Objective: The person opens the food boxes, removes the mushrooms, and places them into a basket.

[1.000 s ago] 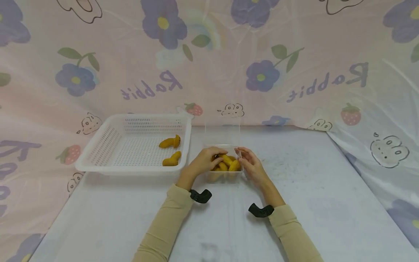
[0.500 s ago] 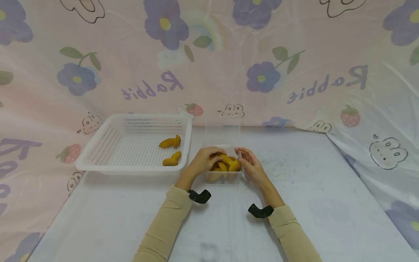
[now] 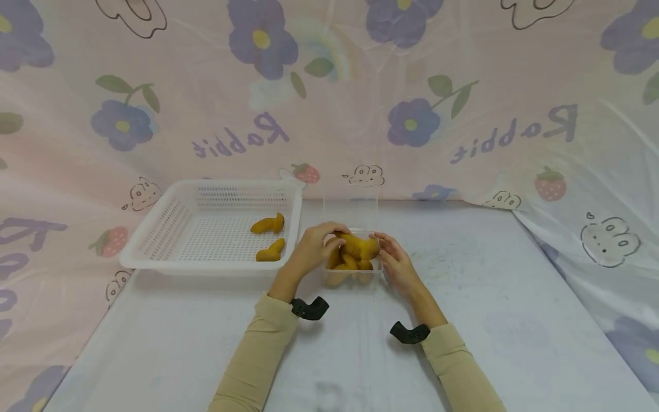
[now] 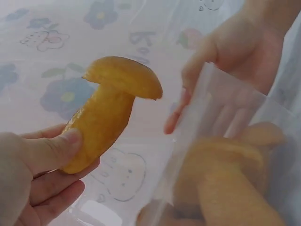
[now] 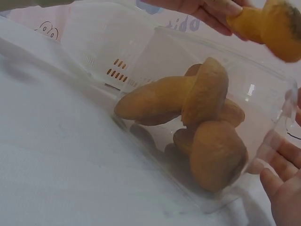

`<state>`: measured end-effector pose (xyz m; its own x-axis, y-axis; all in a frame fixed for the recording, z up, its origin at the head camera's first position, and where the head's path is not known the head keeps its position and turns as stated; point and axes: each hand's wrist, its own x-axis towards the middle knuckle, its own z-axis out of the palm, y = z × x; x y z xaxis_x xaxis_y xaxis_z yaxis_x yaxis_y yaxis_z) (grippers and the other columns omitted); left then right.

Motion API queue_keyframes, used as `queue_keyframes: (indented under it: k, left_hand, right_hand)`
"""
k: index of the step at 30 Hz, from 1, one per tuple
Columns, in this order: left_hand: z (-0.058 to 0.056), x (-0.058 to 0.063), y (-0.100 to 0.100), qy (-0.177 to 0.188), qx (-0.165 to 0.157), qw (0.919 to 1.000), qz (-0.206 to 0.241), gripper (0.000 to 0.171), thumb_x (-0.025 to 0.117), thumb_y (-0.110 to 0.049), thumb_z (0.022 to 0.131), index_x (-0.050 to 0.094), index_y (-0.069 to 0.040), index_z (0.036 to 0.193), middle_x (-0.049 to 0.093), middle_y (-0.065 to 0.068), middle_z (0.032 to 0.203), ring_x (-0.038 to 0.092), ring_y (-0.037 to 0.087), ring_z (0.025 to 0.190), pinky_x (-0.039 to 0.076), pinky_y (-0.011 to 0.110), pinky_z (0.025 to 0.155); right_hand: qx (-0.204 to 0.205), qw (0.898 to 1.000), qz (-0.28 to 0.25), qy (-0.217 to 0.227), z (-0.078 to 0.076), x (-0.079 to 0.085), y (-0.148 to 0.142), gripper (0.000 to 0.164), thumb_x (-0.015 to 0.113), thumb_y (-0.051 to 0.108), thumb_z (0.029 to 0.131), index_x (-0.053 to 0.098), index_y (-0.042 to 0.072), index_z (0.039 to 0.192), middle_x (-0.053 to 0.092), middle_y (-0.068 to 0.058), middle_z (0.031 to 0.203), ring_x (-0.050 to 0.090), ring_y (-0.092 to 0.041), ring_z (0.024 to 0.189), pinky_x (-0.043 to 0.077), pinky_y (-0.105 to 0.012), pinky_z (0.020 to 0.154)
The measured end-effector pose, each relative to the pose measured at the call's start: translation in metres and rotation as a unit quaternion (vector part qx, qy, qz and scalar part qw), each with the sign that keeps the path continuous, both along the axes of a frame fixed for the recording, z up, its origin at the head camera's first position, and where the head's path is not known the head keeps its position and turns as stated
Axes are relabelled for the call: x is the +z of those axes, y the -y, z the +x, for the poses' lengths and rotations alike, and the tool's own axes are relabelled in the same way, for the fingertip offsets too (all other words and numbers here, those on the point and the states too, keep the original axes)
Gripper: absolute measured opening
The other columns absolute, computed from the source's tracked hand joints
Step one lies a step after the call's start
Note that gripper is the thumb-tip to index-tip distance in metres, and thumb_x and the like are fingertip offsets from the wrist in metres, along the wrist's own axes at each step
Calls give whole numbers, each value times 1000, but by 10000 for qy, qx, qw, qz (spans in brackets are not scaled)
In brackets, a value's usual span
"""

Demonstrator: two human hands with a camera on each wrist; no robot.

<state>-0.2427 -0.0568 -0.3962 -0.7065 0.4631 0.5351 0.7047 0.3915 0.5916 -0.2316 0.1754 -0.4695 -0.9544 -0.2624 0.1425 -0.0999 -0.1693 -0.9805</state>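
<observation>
Head view, L to R. Center-left: white perforated basket [image 3: 198, 265], w/ two yellow-brown mushrooms at its R side, upper mushroom [image 3: 266, 224] and lower mushroom [image 3: 270, 252]; no overlap betw. them.

Center of frame: L hand [image 3: 311, 250], clamped on stem of held mushroom [image 4: 106, 110], thumb on top, fingers beneath. Stem base partly hidden by thumb; cap lies beyond fingertips, R of the hand. Held mushroom is above clear plastic box [image 3: 353, 271]; in R wrist view its cap is cut off at upper R edge. Box contents: several mushrooms [image 5: 157, 96], overlapping, exact no. can't be confirmed; blurred thru the wall in L wrist view. Raised lid [image 3: 351, 209], far side of box, faint, edges hard to make out.

R of center: R hand [image 3: 400, 269], fingers apart, loosely extended at box's R wall; fingertip contact can't be verified. L wrist view shows gap betw. held cap and R hand. Black wrist device [image 3: 410, 333] below it.
</observation>
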Motion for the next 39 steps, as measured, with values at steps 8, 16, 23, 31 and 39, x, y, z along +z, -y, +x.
queue_keyframes:
  k: [8, 16, 23, 31, 39]
  left_hand:
    - [5, 10, 10, -161, 136, 9992, 353, 20, 68, -10, 88, 68, 0, 105, 73, 13, 100, 68, 22, 90, 59, 38, 84]
    - [15, 22, 32, -92, 265, 9976, 636, 29, 64, -6, 90, 66, 3, 117, 71, 18, 113, 68, 28, 103, 56, 38, 95]
    - [15, 25, 60, -275, 720, 9944, 728, 27, 67, -4, 87, 69, 2, 113, 73, 17, 110, 69, 27, 97, 58, 39, 92]
    - [16, 21, 90, 26, 1125, 9915, 650, 26, 68, -3, 87, 69, 1, 113, 72, 19, 112, 70, 30, 95, 60, 39, 86]
    - [12, 14, 127, 36, 1558, 9865, 494, 27, 69, -2, 86, 68, 3, 112, 72, 21, 108, 70, 34, 94, 56, 47, 90]
  right_hand:
    - [-182, 9990, 107, 395, 1, 2, 1, 53, 51, 18, 100, 28, 2, 145, 40, -12, 145, 52, 10, 111, 42, -4, 98]
    - [82, 9999, -66, -44, 1, 1, 0, 52, 49, 17, 101, 28, -3, 144, 45, -2, 143, 45, 3, 128, 39, -6, 106]
    - [120, 9998, 114, 85, 0, 2, 0, 57, 48, 21, 102, 22, -3, 147, 21, -25, 158, 37, -10, 139, 37, -5, 106]
    - [231, 9996, 175, 4, 1, 1, -2, 58, 47, 22, 102, 20, -3, 147, 19, -26, 159, 27, -21, 147, 36, -5, 108]
    - [201, 9995, 247, 41, 0, 1, -2, 57, 47, 22, 102, 22, -2, 147, 20, -25, 159, 24, -29, 148, 37, -2, 104]
